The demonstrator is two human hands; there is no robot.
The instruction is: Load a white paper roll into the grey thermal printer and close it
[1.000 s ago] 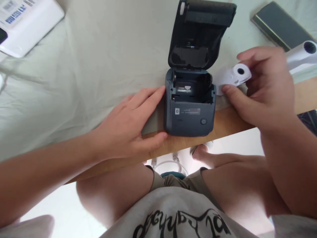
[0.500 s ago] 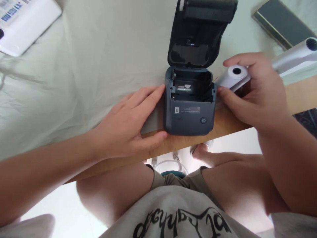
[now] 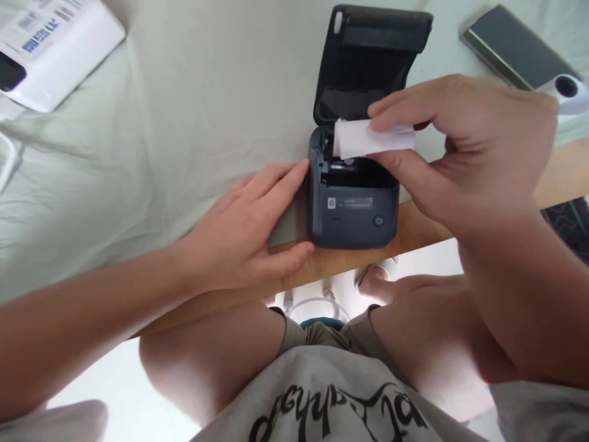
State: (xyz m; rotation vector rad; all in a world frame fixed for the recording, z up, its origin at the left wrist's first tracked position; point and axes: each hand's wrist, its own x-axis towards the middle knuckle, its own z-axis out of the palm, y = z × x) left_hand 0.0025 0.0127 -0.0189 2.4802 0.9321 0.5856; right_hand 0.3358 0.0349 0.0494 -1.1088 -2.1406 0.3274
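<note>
A dark blue-grey label printer [image 3: 352,221] sits at the table's front edge with its black lid [image 3: 368,64] raised. My right hand [image 3: 478,147] pinches a white paper roll [image 3: 361,138] between thumb and fingers, over the open paper bay. The roll lies crosswise there and covers the upper part of the bay; whether it touches the bay floor I cannot tell. Along the printer's left side rests my left hand [image 3: 248,224], fingers stretched out and thumb apart. Its index fingertip touches the casing, and its thumb tip is by the lower left corner.
A second white roll [image 3: 573,95] lies at the far right beside a dark, flat box-shaped object [image 3: 524,46]. Upper left is a white device [image 3: 69,49] with a printed label, with a white cable [image 3: 7,162] below. Pale cloth [image 3: 207,92] covers the table behind its bare wooden edge [image 3: 556,175].
My right hand has carried the paper roll from beside the printer, leftward and over the open bay, turning it crosswise. My left hand stays against the printer's side.
</note>
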